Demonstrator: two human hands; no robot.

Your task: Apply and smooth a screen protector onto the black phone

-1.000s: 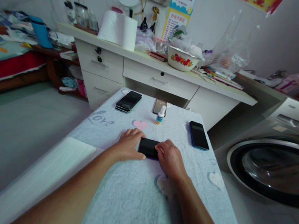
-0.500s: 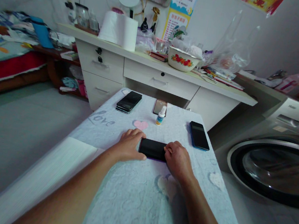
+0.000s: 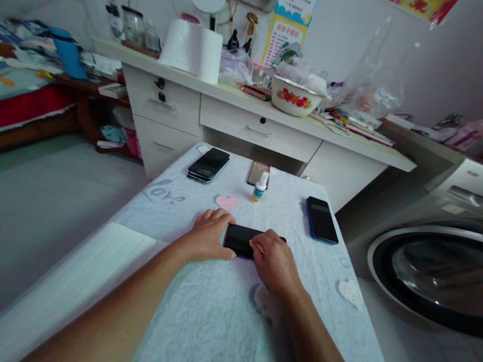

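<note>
A black-screened smartphone (image 3: 239, 239) lies flat and crosswise on the cloth-covered table. My left hand (image 3: 209, 236) grips its left end, thumb along the near edge and fingers at the far edge. My right hand (image 3: 273, 259) is closed, with the fingertips pressed on the right half of the screen. Whatever is pinched in those fingertips, if anything, is too small to make out. Beyond the phone stands a small spray bottle (image 3: 259, 187) with a white cap and a blue and orange label.
Stacked phones (image 3: 208, 165) lie at the table's far left. A gold phone (image 3: 257, 173) is behind the bottle, and another dark phone (image 3: 322, 220) is by the right edge. A white desk (image 3: 259, 126) borders the far end; a washing machine (image 3: 447, 238) stands right.
My right hand has slid left across the phone's screen, uncovering the phone's far right corner. My left hand and the phone have stayed in place.
</note>
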